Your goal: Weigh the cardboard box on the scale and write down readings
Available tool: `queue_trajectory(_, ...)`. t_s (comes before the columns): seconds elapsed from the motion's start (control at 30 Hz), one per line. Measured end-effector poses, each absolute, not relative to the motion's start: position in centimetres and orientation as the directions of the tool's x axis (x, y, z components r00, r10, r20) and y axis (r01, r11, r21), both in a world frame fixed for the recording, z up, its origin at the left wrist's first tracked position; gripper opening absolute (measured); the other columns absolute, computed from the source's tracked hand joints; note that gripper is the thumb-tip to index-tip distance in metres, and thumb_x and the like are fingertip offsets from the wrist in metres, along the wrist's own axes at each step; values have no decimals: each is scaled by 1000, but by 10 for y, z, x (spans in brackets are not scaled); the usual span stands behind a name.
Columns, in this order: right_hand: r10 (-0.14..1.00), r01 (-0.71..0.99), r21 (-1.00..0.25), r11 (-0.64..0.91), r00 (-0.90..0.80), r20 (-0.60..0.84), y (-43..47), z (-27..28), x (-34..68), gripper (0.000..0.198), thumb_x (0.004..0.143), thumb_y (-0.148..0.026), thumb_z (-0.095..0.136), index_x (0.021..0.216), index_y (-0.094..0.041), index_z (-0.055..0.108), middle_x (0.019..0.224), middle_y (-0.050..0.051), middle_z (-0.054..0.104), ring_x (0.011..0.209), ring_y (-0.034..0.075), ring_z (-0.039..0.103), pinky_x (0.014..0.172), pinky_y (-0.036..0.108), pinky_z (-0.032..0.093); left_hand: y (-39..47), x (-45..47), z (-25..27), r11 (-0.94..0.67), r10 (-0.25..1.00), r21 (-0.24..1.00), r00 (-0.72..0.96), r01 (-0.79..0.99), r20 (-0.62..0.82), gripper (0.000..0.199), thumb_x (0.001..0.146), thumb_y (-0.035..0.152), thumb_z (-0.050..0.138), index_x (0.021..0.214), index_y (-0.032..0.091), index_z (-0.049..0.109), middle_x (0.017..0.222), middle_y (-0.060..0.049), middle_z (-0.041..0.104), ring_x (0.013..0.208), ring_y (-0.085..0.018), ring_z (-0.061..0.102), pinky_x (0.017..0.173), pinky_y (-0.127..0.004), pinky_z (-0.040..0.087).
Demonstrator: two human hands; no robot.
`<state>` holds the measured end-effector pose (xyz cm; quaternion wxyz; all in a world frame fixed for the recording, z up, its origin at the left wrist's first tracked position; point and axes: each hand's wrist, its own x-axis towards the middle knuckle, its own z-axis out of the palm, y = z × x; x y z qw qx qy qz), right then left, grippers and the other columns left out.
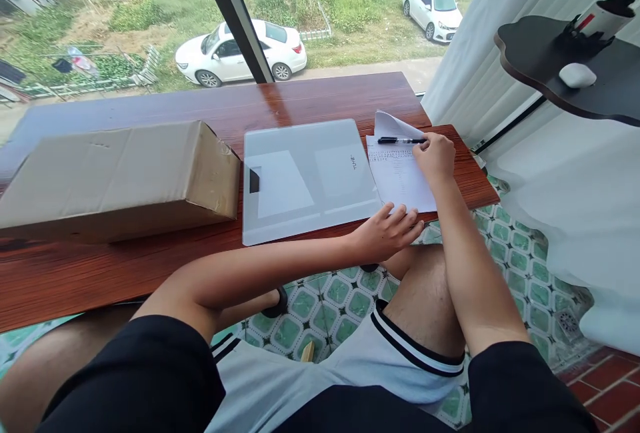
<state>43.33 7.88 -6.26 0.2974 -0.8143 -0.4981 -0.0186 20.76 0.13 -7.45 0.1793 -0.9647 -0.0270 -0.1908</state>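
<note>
A sheet of paper (400, 179) with printed lines near its top lies at the right end of the table. Its far part is folded or lifted up. Across the upper part of the paper is a black pen (395, 141), lying sideways. My right hand (436, 158) is closed at the pen's right end, thumb and fingers pinched together there. At the near edge of the paper rests my left hand (387, 233), fingers stretched out and slightly apart, holding nothing. Beside the paper on the left is a flat grey-white glossy board (300, 213).
A large cardboard box (120, 166) occupies the left of the brown wooden table (190, 256). At the right, a dark shelf (540, 53) carries a white rounded object (577, 75) and a pot, near a white curtain (560, 173). A window lies behind the table.
</note>
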Motion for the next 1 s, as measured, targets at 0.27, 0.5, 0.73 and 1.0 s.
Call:
queue_trajectory(0.27,805,885,-374,-278,427,412,79,-45,398,27,96,-25,45,106,-16,68,106,14,72,101,31,65,83,41,47,1,206,-67,-933,-21,-347,950,92,311,40,103,16,43,140,12,58,137,-18,65,117,-30,62,96,-44,46)
queue_trajectory(0.5,789,945,-313,-97,265,555,85,-39,363,34,106,-27,26,93,-20,57,91,9,68,90,25,63,77,36,41,1,191,-48,-951,-79,-306,933,34,352,32,102,16,49,130,12,63,137,-20,65,121,-31,63,102,-45,47)
queue_trajectory(0.73,786,955,-295,7,177,592,91,-36,340,39,108,-28,21,92,-21,56,89,9,68,89,26,61,77,37,41,7,141,-17,-937,-73,-329,859,115,507,24,99,21,58,120,17,69,120,-9,75,112,-25,67,96,-40,51)
queue_trajectory(1.0,798,956,-288,63,125,590,97,-36,319,27,100,-19,32,88,-22,55,85,8,66,81,24,58,71,35,38,22,60,12,-861,137,-295,747,414,651,36,84,6,67,119,16,67,107,-7,79,93,-25,72,83,-40,52)
